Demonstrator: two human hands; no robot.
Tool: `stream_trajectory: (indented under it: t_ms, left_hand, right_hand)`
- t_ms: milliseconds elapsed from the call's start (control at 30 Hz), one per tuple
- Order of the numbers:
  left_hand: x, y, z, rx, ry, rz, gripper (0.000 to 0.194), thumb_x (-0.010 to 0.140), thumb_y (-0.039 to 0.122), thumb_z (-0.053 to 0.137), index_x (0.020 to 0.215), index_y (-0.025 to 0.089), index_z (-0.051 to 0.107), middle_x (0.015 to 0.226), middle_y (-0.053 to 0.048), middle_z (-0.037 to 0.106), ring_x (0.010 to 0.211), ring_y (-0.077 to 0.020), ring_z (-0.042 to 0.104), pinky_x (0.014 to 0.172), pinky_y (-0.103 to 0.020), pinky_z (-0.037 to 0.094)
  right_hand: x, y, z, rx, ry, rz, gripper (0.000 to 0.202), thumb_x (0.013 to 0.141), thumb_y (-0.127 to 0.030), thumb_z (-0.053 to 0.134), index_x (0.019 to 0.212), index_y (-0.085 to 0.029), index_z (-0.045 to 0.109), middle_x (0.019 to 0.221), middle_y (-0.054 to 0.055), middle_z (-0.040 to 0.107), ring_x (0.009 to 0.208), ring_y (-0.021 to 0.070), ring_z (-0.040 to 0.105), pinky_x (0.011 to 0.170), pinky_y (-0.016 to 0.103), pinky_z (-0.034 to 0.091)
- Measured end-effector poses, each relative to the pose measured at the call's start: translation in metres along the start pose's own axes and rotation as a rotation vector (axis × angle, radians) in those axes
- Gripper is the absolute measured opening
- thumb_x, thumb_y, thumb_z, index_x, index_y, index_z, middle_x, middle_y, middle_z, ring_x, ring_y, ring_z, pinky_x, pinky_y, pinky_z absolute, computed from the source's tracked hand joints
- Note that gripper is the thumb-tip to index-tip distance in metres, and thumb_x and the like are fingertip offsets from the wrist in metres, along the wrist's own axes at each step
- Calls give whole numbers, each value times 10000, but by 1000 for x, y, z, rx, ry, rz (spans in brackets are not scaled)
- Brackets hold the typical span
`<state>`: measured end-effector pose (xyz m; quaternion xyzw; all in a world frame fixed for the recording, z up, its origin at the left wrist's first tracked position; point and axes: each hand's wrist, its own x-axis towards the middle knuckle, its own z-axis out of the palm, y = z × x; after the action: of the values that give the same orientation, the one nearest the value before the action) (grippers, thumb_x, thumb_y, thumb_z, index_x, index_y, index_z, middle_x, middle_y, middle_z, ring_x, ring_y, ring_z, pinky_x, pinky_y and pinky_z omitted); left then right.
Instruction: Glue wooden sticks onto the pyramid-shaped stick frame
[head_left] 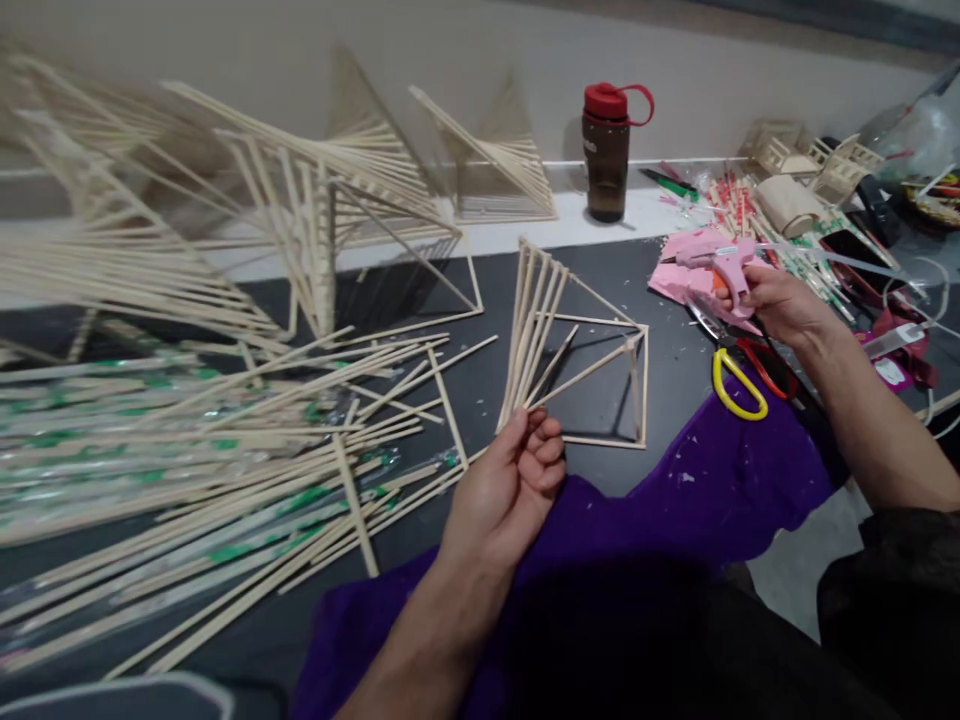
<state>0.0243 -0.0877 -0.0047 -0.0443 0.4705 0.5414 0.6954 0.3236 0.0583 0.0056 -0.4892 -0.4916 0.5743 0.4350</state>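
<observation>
My left hand (517, 475) is closed at the lower corner of a small wooden stick frame (592, 375), its thumb and forefinger pinching the stick ends there. Several thin sticks fan upward from that corner. My right hand (772, 300) is wrapped round the handle of a pink glue gun (724, 262), whose nozzle points left. Beneath the gun lies a piece of pink paper (675, 270). Scissors with a yellow and red handle (739, 385) rest just below my right hand, partly on purple cloth (675, 480).
Loose sticks (360, 430) and plastic-wrapped bundles (172, 430) cover the left side. Larger stick structures (322, 240) stand behind them. A dark bottle with a red lid (606, 155) is by the wall. More sticks (731, 205) and small wooden models (787, 150) lie at the back right.
</observation>
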Motion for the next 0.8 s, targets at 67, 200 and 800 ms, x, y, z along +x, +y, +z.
stream_trajectory:
  t_ms: [67, 200, 800]
  left_hand:
    - [1, -1, -2, -8, -8, -1, 342, 1021, 164, 384, 754, 113, 591, 617, -10, 576, 426, -47, 490, 329, -117, 331]
    - [2, -1, -4, -27, -30, -2, 282, 1003, 169, 437, 770, 120, 589, 630, -10, 578, 427, -48, 491, 340, -122, 332]
    - [1, -3, -4, -22, -55, -73, 304, 1024, 186, 387, 790, 115, 567, 605, 7, 570, 401, -49, 487, 320, -129, 306]
  right_hand:
    - [4, 0, -3, -106, 73, 1, 256, 490, -79, 594, 737, -132, 633, 720, 29, 649, 647, 115, 599, 657, 222, 484]
    - [14, 0, -14, -544, 299, 44, 140, 554, -87, 595, 599, -184, 504, 572, -12, 512, 615, 142, 538, 633, 271, 426]
    - [-57, 4, 87, -664, -399, -94, 187, 851, -356, 646, 819, -209, 758, 694, 1, 710, 580, 114, 621, 552, 244, 476]
